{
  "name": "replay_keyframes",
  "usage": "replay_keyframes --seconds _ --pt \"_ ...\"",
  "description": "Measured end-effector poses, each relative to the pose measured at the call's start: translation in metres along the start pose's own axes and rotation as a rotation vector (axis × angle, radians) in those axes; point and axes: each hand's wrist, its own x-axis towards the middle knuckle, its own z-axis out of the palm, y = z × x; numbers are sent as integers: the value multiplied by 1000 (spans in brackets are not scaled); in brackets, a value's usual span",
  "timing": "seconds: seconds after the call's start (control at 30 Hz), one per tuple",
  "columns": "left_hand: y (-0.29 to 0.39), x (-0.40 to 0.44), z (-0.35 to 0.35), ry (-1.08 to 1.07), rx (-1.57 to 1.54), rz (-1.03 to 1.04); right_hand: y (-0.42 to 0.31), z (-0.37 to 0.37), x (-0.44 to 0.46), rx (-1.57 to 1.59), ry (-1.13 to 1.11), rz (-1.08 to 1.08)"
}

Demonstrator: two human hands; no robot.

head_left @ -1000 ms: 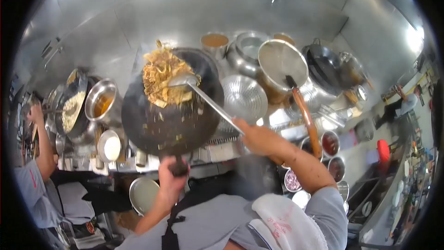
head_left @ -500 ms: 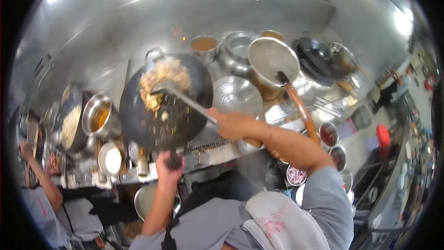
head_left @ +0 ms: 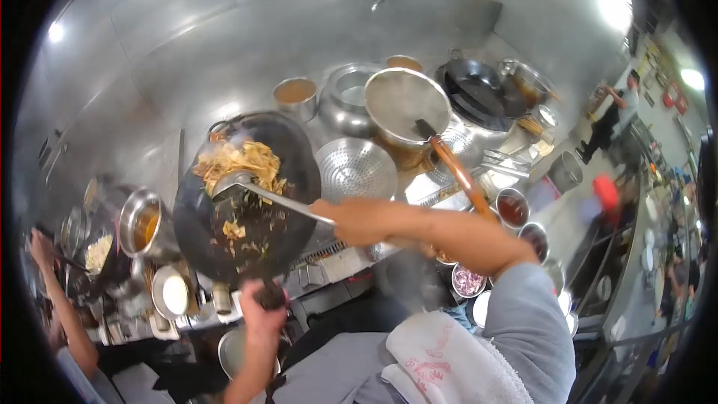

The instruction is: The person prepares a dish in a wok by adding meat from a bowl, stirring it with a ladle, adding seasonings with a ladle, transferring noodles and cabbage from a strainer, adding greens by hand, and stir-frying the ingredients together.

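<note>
My left hand [head_left: 259, 310] is closed around the dark handle at the near side of a large black wok [head_left: 303, 224]. Browned, mixed stir-fried food [head_left: 258, 161] is heaped toward the wok's far side, with steam above it. Loose bits are scattered over the nearer part of the pan. Held in my right hand [head_left: 355, 221] is a metal wok ladle [head_left: 288, 202]. Its bowl rests against the near edge of the heap, and its long shaft slants back to my fist.
A perforated strainer [head_left: 355, 172] lies just right of the wok. Beyond it stand pots and a wide sieve [head_left: 407, 101], with a wooden-handled tool [head_left: 464, 179] across it. On the left are a pot of amber liquid [head_left: 146, 230] and a co-worker's arm [head_left: 63, 310] at another wok.
The food has shifted and spread within the wok, and the ladle's bowl sits lower against it. The whole view has turned, so most things appear further left. Both hands keep their grips.
</note>
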Motion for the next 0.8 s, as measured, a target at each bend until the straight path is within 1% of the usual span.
replay_keyframes --seconds 0.03,0.07,0.13,0.17,0.2,0.23,0.27,0.33,0.37,0.4,0.43,0.47,0.5,0.53,0.57,0.6,0.67,0.7,0.73,0.77,0.8 --pt "12 13 0 -22 -4 45 22 8 0 45 33 -188" --pt "41 8 41 63 -131 -121 48 12 10 89 66 -389" --pt "49 58 37 -6 -169 -123 64 10 32 4 -89 -268" --pt "43 71 31 5 -182 -114 53 16 40 8 -119 -300" --pt "30 81 15 -43 -195 -67 41 19 44 21 -26 -147" --pt "19 76 4 -46 -171 -50 33 15 47 21 77 12" --pt "4 64 -8 -57 -150 -33 29 15 45 2 63 -3" --pt "-18 34 -41 -103 -114 -15 22 28 36 20 221 -15" --pt "-9 22 -30 -102 -120 3 31 35 30 -2 218 -101" --pt "0 0 -9 -57 -85 -14 35 27 19 -13 213 -114" --pt "4 -13 1 0 -51 -45 34 20 3 21 175 -219" --pt "-1 26 -26 -279 406 381 32 22 -8 69 121 -319" --pt "36 18 31 109 -225 -135 33 23 -5 75 96 -326" --pt "44 37 43 60 -188 -91 34 18 4 73 29 -283" --pt "42 68 34 -47 -204 -101 35 15 11 78 -27 -237" --pt "37 81 28 -57 -195 -85 30 15 22 97 -18 -234" --pt "20 73 19 8 -221 -53 13 14 43 95 -39 138" --pt "8 59 9 -4 -208 -27 12 17 42 96 -23 152" --pt "-2 39 -5 -22 -202 10 9 21 40 56 44 140" --pt "-9 19 -19 -70 -164 -16 10 23 38 22 120 126" --pt "-10 4 -26 -109 -124 -49 16 27 32 25 141 135"
